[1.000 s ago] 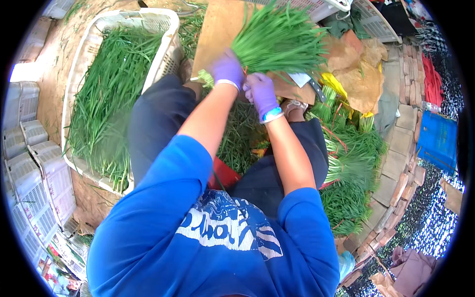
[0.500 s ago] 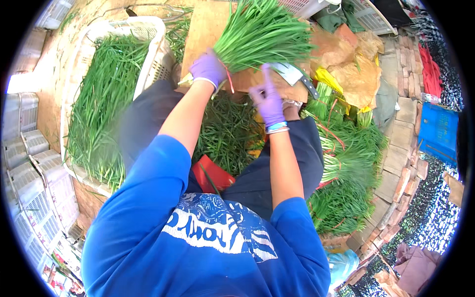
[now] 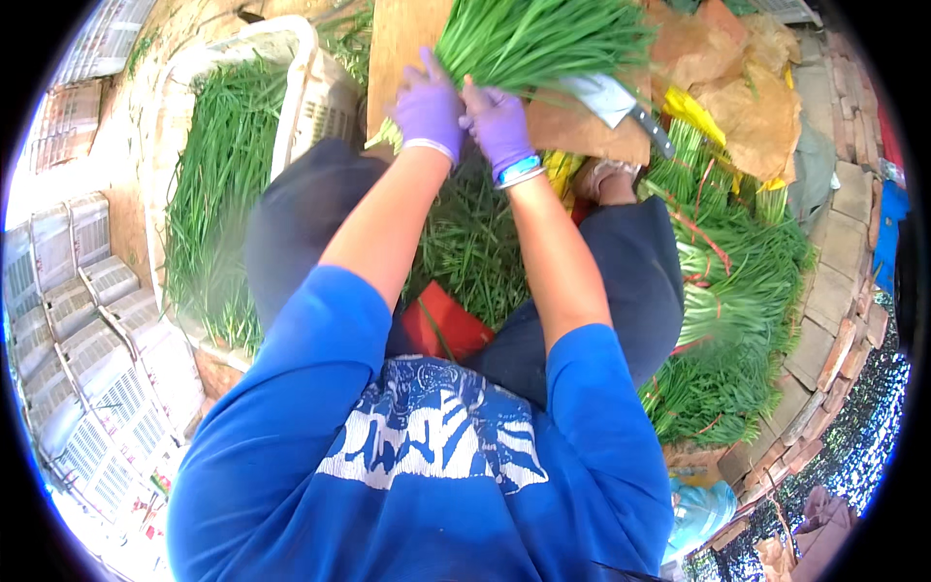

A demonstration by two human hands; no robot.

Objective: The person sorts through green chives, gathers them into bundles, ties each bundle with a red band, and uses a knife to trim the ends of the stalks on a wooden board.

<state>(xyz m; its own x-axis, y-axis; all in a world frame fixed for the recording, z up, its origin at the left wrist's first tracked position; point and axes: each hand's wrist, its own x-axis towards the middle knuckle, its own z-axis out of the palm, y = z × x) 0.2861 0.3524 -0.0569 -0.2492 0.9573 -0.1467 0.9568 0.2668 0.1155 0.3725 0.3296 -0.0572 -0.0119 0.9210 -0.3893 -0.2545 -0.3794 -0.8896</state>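
Note:
A bunch of green chives (image 3: 548, 44) lies across a wooden board (image 3: 407, 39), leaves to the upper right. My left hand (image 3: 429, 109), in a purple glove, is closed round its stem end, and pale stem tips (image 3: 386, 136) stick out on the left. My right hand (image 3: 499, 128), gloved too, touches the left one at the stems with its fingers pressed together. What they pinch is hidden. No red tie shows at the stems now. Right of the hands, a cleaver (image 3: 603, 100) with a black handle rests on the board, partly under the leaves.
A white plastic basket (image 3: 308, 58) full of loose chives stands at my left. On my right lie several tied bunches (image 3: 722, 301) beside a brick edging (image 3: 819, 301). Loose leaves (image 3: 475, 247) and a red piece (image 3: 446, 320) lie between my legs. Stacked crates (image 3: 73, 262) line the far left.
My right hand has moved left from near the cleaver to meet my left hand at the stems. The red tie hanging there earlier is out of sight. The whole view has shifted.

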